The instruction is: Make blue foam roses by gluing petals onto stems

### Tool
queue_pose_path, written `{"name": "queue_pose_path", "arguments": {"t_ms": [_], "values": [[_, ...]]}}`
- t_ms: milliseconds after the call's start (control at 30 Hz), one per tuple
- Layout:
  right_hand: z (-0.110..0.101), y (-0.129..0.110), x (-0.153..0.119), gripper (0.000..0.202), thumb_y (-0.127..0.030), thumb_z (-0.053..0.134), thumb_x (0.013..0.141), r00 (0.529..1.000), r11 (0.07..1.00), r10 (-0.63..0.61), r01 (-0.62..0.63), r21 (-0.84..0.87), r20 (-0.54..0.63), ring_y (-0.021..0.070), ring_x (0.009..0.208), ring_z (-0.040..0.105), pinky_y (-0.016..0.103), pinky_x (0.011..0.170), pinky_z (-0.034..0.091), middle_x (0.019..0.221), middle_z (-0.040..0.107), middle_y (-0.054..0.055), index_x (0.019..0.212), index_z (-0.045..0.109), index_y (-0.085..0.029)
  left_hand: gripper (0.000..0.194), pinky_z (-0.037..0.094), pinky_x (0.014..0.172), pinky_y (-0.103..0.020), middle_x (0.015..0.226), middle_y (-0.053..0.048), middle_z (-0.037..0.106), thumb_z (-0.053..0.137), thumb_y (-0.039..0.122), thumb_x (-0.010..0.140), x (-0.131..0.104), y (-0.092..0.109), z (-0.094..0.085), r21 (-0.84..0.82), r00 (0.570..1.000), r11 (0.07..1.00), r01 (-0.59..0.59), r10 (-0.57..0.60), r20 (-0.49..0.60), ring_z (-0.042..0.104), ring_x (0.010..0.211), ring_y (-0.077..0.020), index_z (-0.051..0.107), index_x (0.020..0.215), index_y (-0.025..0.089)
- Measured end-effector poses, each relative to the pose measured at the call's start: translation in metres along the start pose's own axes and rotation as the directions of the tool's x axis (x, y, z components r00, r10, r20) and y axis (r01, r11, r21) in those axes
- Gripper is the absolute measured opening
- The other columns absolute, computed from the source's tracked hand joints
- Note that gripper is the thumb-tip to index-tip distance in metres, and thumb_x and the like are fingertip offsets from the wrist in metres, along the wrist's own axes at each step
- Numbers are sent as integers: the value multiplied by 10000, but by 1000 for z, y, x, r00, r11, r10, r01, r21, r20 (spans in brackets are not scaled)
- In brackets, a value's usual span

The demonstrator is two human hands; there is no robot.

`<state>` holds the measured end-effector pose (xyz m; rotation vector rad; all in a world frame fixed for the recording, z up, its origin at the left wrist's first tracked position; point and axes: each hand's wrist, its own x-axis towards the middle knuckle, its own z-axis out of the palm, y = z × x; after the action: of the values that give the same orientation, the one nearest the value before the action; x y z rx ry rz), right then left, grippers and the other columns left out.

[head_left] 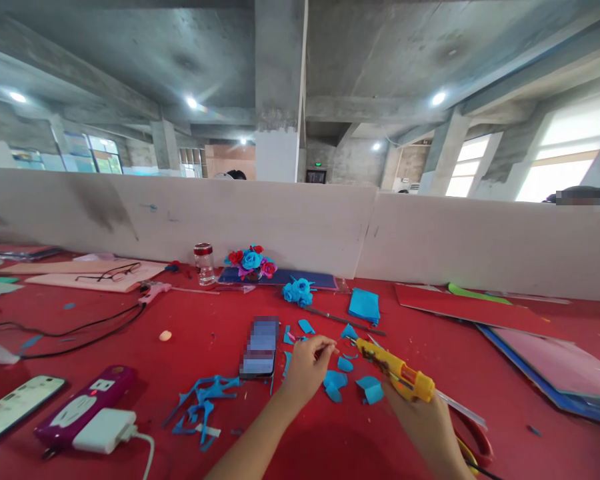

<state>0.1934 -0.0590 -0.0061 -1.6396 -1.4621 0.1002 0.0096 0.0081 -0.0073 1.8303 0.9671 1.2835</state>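
Note:
My left hand (311, 363) is closed in a pinch at the middle of the red table; whatever its fingertips hold is too small to make out. To its right, my right hand (413, 407) grips a yellow glue gun (395, 369), its nozzle pointing left toward my left fingertips, with a gap between. Cut blue petal pieces (335, 383) lie below and around the two hands. Behind them are a bunch of blue paper flowers (298, 292) and a stack of blue squares (364, 305). Scissors with red handles (473, 433) lie partly behind my right forearm.
A phone (260, 347) and blue scraps (207, 400) lie left of my left hand. Farther left are a purple power strip (87, 403) and another phone (17, 407). A jar (205, 265) and a flower arrangement (251, 262) stand by the partition (305, 220). Sheets (555, 367) lie right.

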Motion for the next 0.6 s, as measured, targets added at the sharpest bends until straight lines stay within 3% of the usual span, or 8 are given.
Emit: {"name": "queue_pose_path", "arguments": {"t_ms": [233,367,500,600], "values": [[-1,-6,2,195,-345,476,657,1000,1000,-13,13,20,6,161,455,550,223,452,428,472,582,4,540,559,-213,188,480,654,-225,806,-50,703,453,235,816,-1,-3,1,3,1000,1000,-22,22,5,651,757,-168,629,826,170],[-4,0,3,223,-401,505,625,999,998,45,-44,-46,11,171,424,530,234,397,393,438,575,9,517,574,-219,187,483,663,-234,803,-51,703,457,236,811,0,-1,1,-9,1000,1000,-12,12,-7,650,752,-170,630,824,166],[-20,18,8,285,-475,508,612,985,985,154,-160,-70,-81,209,508,585,257,446,423,513,623,42,580,615,-213,181,481,647,-239,781,-52,705,472,251,803,2,1,0,-22,999,999,28,-29,-40,653,744,-176,631,803,164],[-42,47,20,306,-507,510,600,963,970,208,-225,-89,-170,208,452,560,267,394,387,439,564,39,546,590,-217,170,481,642,-240,773,-50,707,475,239,795,4,2,-2,-50,997,998,29,-32,-67,656,741,-177,627,788,163]]}}
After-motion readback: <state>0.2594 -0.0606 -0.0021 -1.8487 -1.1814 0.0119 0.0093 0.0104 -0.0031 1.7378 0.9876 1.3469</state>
